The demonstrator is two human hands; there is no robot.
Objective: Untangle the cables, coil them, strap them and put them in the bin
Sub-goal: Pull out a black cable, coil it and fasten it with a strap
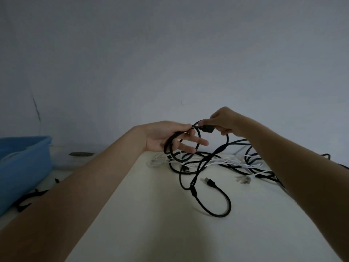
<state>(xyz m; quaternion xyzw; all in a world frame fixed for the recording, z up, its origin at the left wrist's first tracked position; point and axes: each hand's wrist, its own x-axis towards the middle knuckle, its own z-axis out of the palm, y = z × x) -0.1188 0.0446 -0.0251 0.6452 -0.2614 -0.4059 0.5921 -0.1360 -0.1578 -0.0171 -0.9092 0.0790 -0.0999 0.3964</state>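
Holding a black cable [225,146] above the tabletop [151,214], both hands raised over its far half. Left hand [166,138] palm up, thumb pressed down on the top of a small coil of two or three loops [171,148]; the other fingers stretched out loosely behind the loops. Right hand [224,121] pinches the cable's dark plug end [206,128] between thumb and curled fingers, just beside the left thumb. From there the cable drops in a long curve to the tabletop.

Below the hands, a tangle [226,163] of black and white cables lies near the tabletop's far edge, spreading toward the right edge, partly hidden by the right forearm. One black strand loops toward the near side and ends in a USB plug [208,181] lying flat. A pale small connector [243,180] lies just right of it.

Blue bin [24,159] at the left edge, cut off by the frame; something pale, perhaps a white cable, shows inside, too dim to tell. Black straps [28,199] lie on the surface beside the bin's near side. Grey wall [170,53] behind.
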